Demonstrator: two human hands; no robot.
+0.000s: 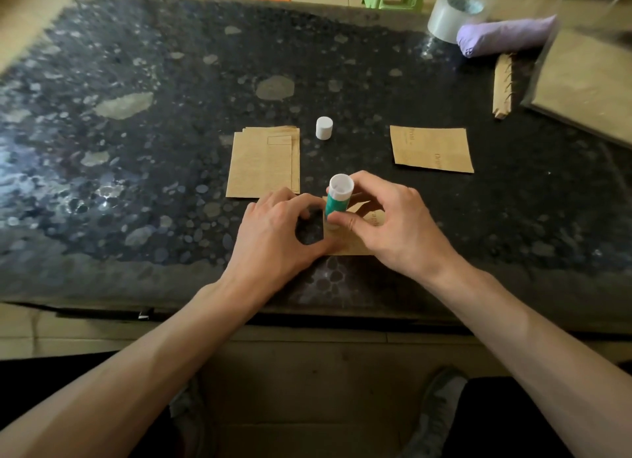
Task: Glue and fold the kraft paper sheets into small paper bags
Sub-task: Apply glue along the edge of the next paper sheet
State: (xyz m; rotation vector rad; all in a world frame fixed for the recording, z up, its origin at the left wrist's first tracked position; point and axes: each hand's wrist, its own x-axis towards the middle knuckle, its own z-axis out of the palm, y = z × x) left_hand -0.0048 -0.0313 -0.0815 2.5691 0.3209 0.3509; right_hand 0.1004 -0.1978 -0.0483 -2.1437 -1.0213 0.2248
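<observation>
Kraft paper sheet (352, 244) lies flat on the table (136, 132), close to its near edge, mostly covered by both hands.

Head view: the right hand (393, 225) has its grip closed round a glue stick (338, 197), thumb and fingers pinching the green barrel low down. The stick stands nearly upright, its lower end on the sheet and its white end pointing up. The left hand (277, 228) is curved into a ring at the sheet's left edge, with the thumb tip on the near left corner and the forefinger just beside the stick. Whether this grip pinches the paper or only presses it down, I cannot tell.

Behind the hands, a stack of kraft sheets (263, 163) lies just beyond the left hand. The white cap (324, 128) stands upright near the stack's far right corner, apart from it. A single printed kraft piece (432, 149) lies flat to the right, well apart from the hands.

At the far right are a roll of clear tape (451, 16), a purple folded umbrella (506, 35) touching it, a narrow folded kraft strip (502, 86) and a brown board (588, 85).
</observation>
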